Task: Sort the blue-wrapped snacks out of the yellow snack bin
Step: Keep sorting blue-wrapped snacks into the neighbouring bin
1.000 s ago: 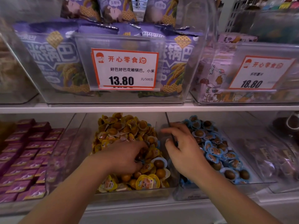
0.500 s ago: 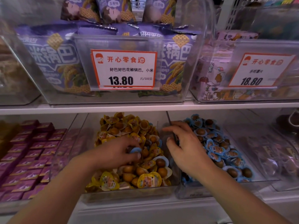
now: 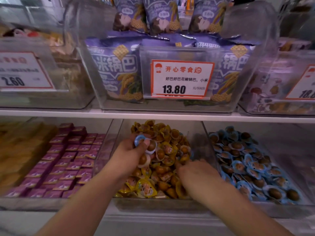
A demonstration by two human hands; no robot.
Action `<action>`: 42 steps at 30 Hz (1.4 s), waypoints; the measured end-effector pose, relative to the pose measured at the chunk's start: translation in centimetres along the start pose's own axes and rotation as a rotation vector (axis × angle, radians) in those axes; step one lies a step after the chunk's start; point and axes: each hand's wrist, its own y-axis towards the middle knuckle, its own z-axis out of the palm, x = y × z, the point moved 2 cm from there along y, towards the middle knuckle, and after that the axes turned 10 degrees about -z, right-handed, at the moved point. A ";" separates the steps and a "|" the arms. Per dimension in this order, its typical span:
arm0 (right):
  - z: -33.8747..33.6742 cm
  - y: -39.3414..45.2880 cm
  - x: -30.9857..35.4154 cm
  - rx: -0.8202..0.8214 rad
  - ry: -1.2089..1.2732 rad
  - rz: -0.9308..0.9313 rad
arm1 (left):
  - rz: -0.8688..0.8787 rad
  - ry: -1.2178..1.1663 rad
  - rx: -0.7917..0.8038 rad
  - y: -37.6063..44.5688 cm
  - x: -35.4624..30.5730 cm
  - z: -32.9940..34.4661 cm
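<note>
A: How many bins were seen on the lower shelf, and what was held?

B: Three clear bins were counted with certainty: the yellow snack bin [image 3: 207, 143] in the middle, a bin of blue-wrapped snacks [image 3: 252, 167] to its right, and a bin of purple packets [image 3: 68, 160] to its left. Two hands were seen. One blue-wrapped snack [image 3: 139, 140] was held up by the left hand [image 3: 131, 154], with the fingers curled around it, above the far left part of the yellow pile; some brown, pale-edged pieces were gripped together with it, and their number could not be told. The right hand [image 3: 196, 172] was laid in the near right part of the yellow pile, and whether something was held by it could not be told.

A: What was changed from one second earlier?

B: The left hand had been raised out of the pile with the blue piece. The right hand, rested before on the wall between the two bins, had been brought into the yellow bin. One price tag [image 3: 182, 79], marked 13.80, was read on the upper bin of purple bags [image 3: 115, 72].
</note>
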 end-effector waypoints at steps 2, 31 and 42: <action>0.0 0.2 -0.1 -0.015 0.038 0.013 | -0.058 -0.082 0.003 -0.2 0.2 -0.1; -2.2 -3.6 -1.8 -0.747 1.724 0.073 | 0.602 0.532 0.101 -5.1 -1.1 9.2; 3.5 -7.7 -16.7 -0.716 1.091 0.547 | 0.494 0.466 0.052 -2.5 -0.3 10.3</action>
